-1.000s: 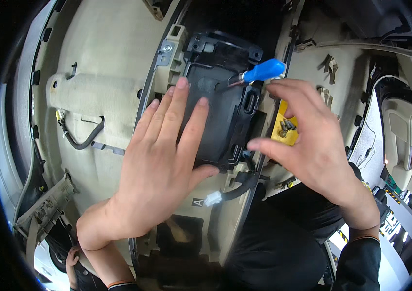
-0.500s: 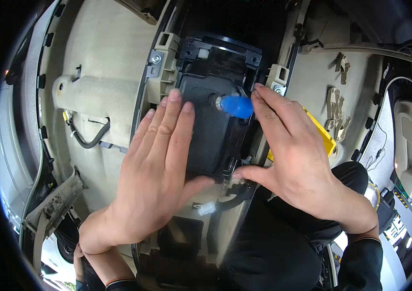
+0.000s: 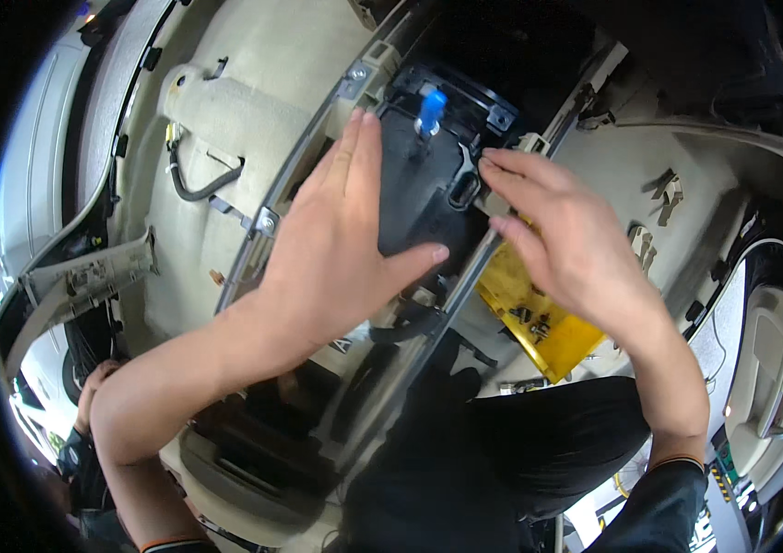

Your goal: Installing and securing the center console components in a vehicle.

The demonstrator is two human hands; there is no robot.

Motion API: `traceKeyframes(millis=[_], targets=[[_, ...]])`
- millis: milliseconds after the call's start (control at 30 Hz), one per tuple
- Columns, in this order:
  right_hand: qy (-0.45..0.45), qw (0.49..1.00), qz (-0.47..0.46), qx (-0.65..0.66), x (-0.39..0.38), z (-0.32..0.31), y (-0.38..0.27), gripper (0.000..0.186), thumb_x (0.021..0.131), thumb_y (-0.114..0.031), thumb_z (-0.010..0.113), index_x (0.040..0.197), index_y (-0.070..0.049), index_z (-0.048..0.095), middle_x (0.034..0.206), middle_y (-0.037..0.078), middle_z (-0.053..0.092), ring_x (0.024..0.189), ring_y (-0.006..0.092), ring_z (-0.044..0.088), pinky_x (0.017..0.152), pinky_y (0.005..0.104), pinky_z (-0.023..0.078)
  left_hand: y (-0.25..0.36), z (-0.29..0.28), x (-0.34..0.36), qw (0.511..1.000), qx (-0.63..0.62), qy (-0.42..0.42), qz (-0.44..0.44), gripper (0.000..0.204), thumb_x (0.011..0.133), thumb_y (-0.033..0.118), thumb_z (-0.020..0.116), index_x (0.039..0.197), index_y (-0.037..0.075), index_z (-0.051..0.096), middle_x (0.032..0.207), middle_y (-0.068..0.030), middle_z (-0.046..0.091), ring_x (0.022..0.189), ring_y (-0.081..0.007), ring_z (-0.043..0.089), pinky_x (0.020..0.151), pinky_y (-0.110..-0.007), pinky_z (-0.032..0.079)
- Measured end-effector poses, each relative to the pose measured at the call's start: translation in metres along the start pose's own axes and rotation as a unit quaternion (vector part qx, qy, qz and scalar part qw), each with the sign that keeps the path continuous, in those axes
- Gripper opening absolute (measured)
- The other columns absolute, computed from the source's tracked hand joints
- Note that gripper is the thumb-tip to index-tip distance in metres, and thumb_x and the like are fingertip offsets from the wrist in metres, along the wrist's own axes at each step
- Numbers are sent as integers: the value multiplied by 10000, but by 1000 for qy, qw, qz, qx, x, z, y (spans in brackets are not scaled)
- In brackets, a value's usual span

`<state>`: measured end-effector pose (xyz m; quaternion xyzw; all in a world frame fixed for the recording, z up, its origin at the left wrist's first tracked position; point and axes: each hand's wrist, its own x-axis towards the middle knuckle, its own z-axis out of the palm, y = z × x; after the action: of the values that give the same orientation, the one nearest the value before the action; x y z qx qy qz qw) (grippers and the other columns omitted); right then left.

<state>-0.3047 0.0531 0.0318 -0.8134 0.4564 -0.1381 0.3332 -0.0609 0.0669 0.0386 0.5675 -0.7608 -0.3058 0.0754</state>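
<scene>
A black plastic tray [image 3: 414, 212] is set in the centre console between beige brackets. My left hand [image 3: 327, 240] lies over its left side, fingers straight, thumb spread toward the lower middle. My right hand [image 3: 562, 235] is at the tray's right edge, fingers slightly bent and thumb apart; its fingertips are beside a small pale, clip-like piece [image 3: 466, 158], and I cannot tell if they touch it. A blue-handled tool [image 3: 431, 108] stands on the tray, its tip hard to make out.
A yellow bin [image 3: 565, 339] with small dark fasteners lies right of the console rail. A cable harness [image 3: 196, 192] and a loose trim piece [image 3: 87, 267] are left. A co-worker's hand [image 3: 94, 382] shows at lower left, a beige door panel [image 3: 760, 369] at right.
The view has turned. My right hand came in to the tray's edge, its fingers staying apart from the thumb. The blue tool has swung from lying angled rightward to more upright.
</scene>
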Motion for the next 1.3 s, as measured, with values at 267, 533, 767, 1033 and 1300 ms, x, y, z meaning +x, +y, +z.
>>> traceKeyframes(millis=[267, 533, 767, 1033, 1300], targets=[[-54, 997, 14, 55, 55, -22, 31, 255, 842, -194, 752, 1024, -17, 769, 994, 212, 728, 955, 365, 711, 806, 417, 567, 14, -5, 7, 994, 101, 40, -27, 1025, 694, 301, 922, 1432, -165, 384, 1336, -359, 566, 1249, -451, 580, 1081, -438, 470], [-282, 955, 91, 10, 98, -64, 5, 315, 833, -302, 816, 976, -22, 792, 858, 194, 754, 773, 300, 727, 763, 381, 567, 34, -16, 22, 987, 138, 12, -82, 803, 674, 389, 934, 1197, -116, 593, 907, -286, 713, 926, -422, 726, 828, -450, 564], [-300, 943, 125, -67, 103, -65, -5, 345, 800, -339, 852, 971, -43, 802, 905, 175, 763, 816, 297, 722, 779, 394, 560, 41, -11, 26, 981, 164, 15, -106, 755, 667, 424, 933, 1134, -84, 628, 921, -272, 720, 929, -419, 723, 822, -450, 560], [-338, 919, 126, -161, 118, -49, -8, 383, 786, -439, 865, 958, -100, 820, 885, 142, 765, 790, 297, 705, 778, 408, 558, 31, -14, 21, 983, 168, 26, -69, 842, 660, 418, 931, 1184, -145, 586, 874, -295, 698, 873, -453, 706, 788, -459, 577], [-340, 924, 127, -120, 116, -44, 2, 335, 797, -412, 860, 909, -98, 825, 789, 88, 760, 722, 219, 696, 716, 384, 545, 20, -10, -16, 988, 123, 10, -90, 1104, 717, 435, 899, 1517, -88, 345, 1470, -321, 490, 1392, -422, 477, 1160, -424, 386]])
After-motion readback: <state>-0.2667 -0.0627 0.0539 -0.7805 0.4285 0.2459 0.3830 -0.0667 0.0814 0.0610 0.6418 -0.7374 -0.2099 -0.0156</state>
